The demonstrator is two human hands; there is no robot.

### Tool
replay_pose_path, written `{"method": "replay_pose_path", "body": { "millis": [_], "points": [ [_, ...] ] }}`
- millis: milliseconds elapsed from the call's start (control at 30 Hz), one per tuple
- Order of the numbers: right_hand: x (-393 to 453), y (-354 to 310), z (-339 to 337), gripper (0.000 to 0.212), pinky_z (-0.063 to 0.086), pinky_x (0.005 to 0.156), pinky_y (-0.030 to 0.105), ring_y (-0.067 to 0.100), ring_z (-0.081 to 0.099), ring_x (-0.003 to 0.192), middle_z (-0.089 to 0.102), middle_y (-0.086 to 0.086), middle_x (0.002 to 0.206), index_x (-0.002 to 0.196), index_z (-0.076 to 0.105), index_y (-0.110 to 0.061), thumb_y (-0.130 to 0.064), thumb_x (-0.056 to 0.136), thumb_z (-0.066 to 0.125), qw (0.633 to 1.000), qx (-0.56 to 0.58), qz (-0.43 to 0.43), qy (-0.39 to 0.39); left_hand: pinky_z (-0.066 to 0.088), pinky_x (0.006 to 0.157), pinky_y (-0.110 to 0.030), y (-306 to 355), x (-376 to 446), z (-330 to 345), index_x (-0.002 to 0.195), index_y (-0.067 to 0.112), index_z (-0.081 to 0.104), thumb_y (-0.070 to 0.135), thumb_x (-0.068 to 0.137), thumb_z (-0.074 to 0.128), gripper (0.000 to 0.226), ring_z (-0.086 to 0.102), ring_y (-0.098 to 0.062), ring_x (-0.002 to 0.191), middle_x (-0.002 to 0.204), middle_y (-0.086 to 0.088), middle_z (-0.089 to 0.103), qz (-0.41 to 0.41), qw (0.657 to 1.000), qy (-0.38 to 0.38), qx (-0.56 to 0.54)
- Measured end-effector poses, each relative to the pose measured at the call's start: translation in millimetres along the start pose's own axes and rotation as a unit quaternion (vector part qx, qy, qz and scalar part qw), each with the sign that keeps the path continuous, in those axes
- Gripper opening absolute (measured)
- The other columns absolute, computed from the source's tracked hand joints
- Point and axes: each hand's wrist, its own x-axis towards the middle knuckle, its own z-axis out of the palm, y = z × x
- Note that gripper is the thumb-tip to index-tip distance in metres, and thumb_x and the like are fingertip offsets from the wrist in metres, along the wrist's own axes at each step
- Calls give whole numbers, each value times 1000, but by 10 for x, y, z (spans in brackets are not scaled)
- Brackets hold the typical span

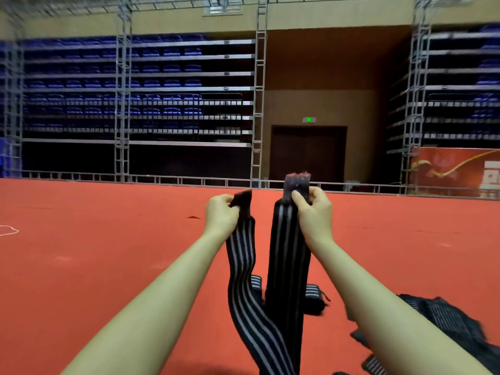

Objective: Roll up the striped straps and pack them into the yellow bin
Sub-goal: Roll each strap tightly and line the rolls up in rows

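- Red sports floor [108, 266] fills the near ground of a large hall; tiered blue seats [135, 85] and a metal truss [121, 104] stand at the far side, with a dark door [308, 152] right of centre.
- Strap [243, 293]: black with grey stripes, held up at centre. It appears to be one length hanging in a loop, both ends raised; a second strap cannot be ruled out, since the bottom runs out of view.
- Left hand [220, 212]: fingers curled, pinching the left end of the strap at its fuzzy tab.
- Right hand [313, 209]: fingers curled round the right end, whose fuzzy tab stands above the thumb. Hands are apart, level with each other, each clamped on its own end.
- Rolled straps [313, 296]: at least one finished roll lies on the floor just behind the hanging strap; a second striped piece shows to its left, partly hidden.
- Loose pile [446, 323]: more striped straps lie unrolled at near right, beside the right forearm.
- Progress, as judged: early to middle. Some rolling is done; the strap in hand is not yet rolled, and the pile remains.
- Containers: the yellow bin is not in view. Whether anything has been packed cannot be told.
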Motion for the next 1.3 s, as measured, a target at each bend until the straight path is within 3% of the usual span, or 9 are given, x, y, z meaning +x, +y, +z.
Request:
{"method": "replay_pose_path", "body": {
  "millis": [233,367,467,533,667,800,1000,1133,1300],
  "points": [
    [185,-281,-91,9,44,67,17,10,57,72,65,0,77,81,61,-14,-8,86,65,999,24,-27,-6,49,74,-35,207,190,-40,84,2,71,4,86,58,13,64,-25,83,83,-11,71,34,999,31,-6],
    [171,-361,-119,10,48,70,22,11,63,75,69,2,79,81,64,-12,-4,87,65,990,104,16,-96,48,77,-35,267,219,-37,85,2,70,9,87,60,13,64,-24,86,85,-11,70,43,998,42,-6],
    [74,-330,-80,7,52,73,21,12,67,81,73,2,86,91,65,-8,-3,88,63,970,160,49,-179,50,84,-27,311,130,5,94,7,72,8,83,67,12,65,-15,89,90,-3,70,20,998,4,-68],
    [-24,-239,-1,8,52,75,22,13,68,85,73,4,91,96,65,-7,-4,90,61,965,165,58,-196,52,81,-24,328,-1,49,93,9,70,8,83,69,11,66,-12,85,89,-4,70,4,991,-31,-134],
    [-229,45,142,10,50,77,29,15,64,83,68,9,91,98,62,-5,-13,92,60,976,123,80,-162,53,65,-19,241,-217,163,91,6,69,7,83,70,9,68,-12,75,85,-6,72,-50,959,-62,-272],
    [-363,287,229,12,49,78,35,21,56,83,57,13,97,90,60,-19,-31,89,63,985,63,94,-132,53,67,-22,28,-279,260,97,3,68,9,84,69,14,69,-17,80,90,-10,73,-110,935,-69,-330],
    [-450,413,286,13,51,77,34,18,60,82,63,9,93,100,55,-9,-19,93,61,982,85,123,-119,56,83,-35,-190,-310,317,99,4,69,13,92,59,15,69,-25,91,97,-14,72,-117,927,-119,-337],
    [-407,516,331,20,52,86,33,21,63,96,65,9,107,108,54,-14,-15,91,64,980,86,136,-117,51,76,-32,-233,-331,329,94,5,65,-5,91,43,25,63,-23,82,90,-12,68,-115,911,-153,-365],
    [-402,619,399,16,52,81,28,22,64,95,67,11,103,106,59,-10,-9,90,63,979,75,142,-122,54,76,-25,-386,-399,336,125,9,43,-12,85,46,45,64,-16,98,115,-10,63,-79,937,-212,-266]
  ]
}}
